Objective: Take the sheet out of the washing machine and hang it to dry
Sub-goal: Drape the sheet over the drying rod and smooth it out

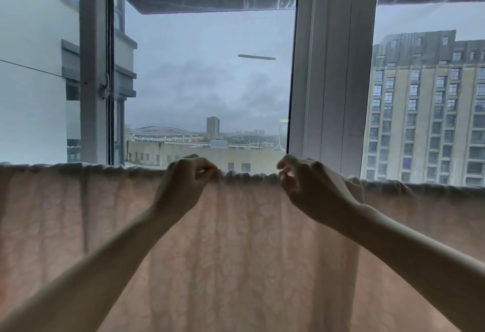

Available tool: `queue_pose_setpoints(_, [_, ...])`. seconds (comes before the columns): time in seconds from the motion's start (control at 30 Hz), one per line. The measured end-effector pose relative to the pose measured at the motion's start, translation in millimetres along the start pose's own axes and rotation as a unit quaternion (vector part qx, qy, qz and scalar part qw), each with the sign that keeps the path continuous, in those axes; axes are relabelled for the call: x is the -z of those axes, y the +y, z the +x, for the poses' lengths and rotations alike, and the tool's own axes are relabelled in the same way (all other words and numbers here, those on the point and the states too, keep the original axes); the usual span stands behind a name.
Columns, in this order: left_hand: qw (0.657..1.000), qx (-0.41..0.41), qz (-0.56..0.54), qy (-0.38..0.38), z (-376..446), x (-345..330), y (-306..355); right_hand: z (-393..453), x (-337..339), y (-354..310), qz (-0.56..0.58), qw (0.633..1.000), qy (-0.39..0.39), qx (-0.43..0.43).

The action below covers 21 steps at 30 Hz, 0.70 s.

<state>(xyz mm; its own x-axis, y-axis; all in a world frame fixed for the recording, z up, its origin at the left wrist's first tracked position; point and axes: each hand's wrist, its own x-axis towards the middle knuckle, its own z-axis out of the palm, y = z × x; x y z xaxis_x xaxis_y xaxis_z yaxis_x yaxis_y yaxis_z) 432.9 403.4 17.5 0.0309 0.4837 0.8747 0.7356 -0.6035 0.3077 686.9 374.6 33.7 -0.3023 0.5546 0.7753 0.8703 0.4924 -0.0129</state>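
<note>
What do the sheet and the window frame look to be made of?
Sheet: thin woven cloth, likely cotton; pale pink, faint floral print, light glows through it, soft folds, bunched top edge. Window frame: smooth white ribbed profiles, probably painted aluminium or uPVC; cannot tell which.

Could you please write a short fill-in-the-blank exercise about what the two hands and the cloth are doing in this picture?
1. The pale pink patterned sheet hangs in front of a ____ showing city buildings.
2. The left hand pinches the sheet's ____ edge.
3. The right hand is at the same edge, its fingers ____, not straight.
4. The sky outside is ____.

Missing words: window; top; curled; cloudy
</note>
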Motion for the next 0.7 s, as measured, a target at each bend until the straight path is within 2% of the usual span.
queue_pose_setpoints(0.1, [1.0, -0.028, -0.009, -0.001, -2.5, -12.6, 14.5, 6.2, -8.6, -13.5, 0.016, 0.999, -0.013, 0.041])
queue_pose_setpoints(0.27, [0.999, -0.019, -0.006, -0.049, -0.5, -2.7, 8.8, 12.6, -21.2, -26.5, -0.01, 0.996, -0.009, 0.086])
queue_pose_setpoints(0.7, [0.981, 0.005, 0.171, -0.088, -11.7, 88.2, -89.6, 43.4, -64.9, -89.3, 0.012, 0.993, 0.003, 0.113])
